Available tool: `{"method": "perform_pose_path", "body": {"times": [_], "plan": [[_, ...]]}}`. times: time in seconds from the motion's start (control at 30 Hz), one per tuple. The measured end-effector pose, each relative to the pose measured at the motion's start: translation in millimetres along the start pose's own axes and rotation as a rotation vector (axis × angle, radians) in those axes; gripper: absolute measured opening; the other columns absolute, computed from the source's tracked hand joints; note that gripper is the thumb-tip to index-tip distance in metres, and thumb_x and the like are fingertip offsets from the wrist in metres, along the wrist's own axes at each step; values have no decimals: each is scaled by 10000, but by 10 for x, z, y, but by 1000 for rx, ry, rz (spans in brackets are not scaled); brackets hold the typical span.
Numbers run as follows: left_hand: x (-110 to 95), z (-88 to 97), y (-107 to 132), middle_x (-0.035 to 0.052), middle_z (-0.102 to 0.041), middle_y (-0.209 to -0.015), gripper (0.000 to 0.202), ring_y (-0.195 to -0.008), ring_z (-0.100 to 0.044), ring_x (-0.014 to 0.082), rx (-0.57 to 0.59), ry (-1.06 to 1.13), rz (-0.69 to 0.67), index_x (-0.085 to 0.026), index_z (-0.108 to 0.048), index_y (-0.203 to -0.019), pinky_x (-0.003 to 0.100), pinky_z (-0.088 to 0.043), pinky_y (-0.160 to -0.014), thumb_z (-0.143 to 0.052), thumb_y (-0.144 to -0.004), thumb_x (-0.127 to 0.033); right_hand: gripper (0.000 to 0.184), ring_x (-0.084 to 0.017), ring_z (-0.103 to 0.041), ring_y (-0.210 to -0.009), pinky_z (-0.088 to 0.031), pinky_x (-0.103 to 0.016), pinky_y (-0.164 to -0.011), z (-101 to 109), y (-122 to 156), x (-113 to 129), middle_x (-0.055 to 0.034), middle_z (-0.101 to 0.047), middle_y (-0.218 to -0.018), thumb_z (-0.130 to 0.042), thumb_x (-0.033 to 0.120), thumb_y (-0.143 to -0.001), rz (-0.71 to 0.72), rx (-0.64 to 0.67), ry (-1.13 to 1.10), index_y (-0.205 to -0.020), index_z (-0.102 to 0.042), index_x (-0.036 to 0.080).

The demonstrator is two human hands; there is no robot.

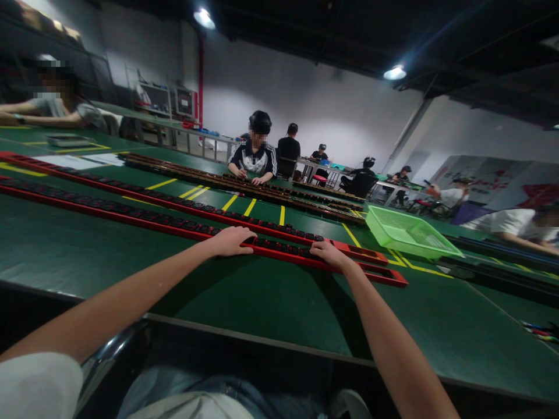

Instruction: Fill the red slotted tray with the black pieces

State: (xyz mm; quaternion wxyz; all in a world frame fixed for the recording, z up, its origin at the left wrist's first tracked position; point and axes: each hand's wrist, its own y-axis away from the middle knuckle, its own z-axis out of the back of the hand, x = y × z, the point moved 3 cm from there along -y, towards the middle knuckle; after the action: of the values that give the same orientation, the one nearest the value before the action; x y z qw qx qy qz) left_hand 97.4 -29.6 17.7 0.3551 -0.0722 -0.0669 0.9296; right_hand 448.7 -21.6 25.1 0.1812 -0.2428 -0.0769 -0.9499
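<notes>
A long, narrow red rail lies across the green table in front of me, with a row of small black parts set along it. My left hand is closed around the rail near the middle of the view, the thumb along its near side and the fingers over the top. Further right, my right hand grips the same rail, its fingers bent over the black parts and partly hidden. Just behind runs a second red rail, also filled with black parts and roughly parallel to the near one.
A light green plastic basket stands at the right. Brown-black strips lie farther back, where a co-worker leans over them. Yellow tape lines mark the green tabletop. Dark strips lie on the right; other people sit beyond.
</notes>
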Motion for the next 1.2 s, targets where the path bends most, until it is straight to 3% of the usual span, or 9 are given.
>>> {"method": "perform_pose_path", "body": {"times": [1.2], "plan": [[6,-13,-3,101,-633,-1258,563,-1141,-591,269,-10,4,3,-223,-544,-1350,346,-430,-949,-535,-901,-564,262,-186,-549,-754,-412,-307,-714,-2,10,12,-28,-601,-786,-505,423,-832,-9,-23,-19,-739,-568,187]]}}
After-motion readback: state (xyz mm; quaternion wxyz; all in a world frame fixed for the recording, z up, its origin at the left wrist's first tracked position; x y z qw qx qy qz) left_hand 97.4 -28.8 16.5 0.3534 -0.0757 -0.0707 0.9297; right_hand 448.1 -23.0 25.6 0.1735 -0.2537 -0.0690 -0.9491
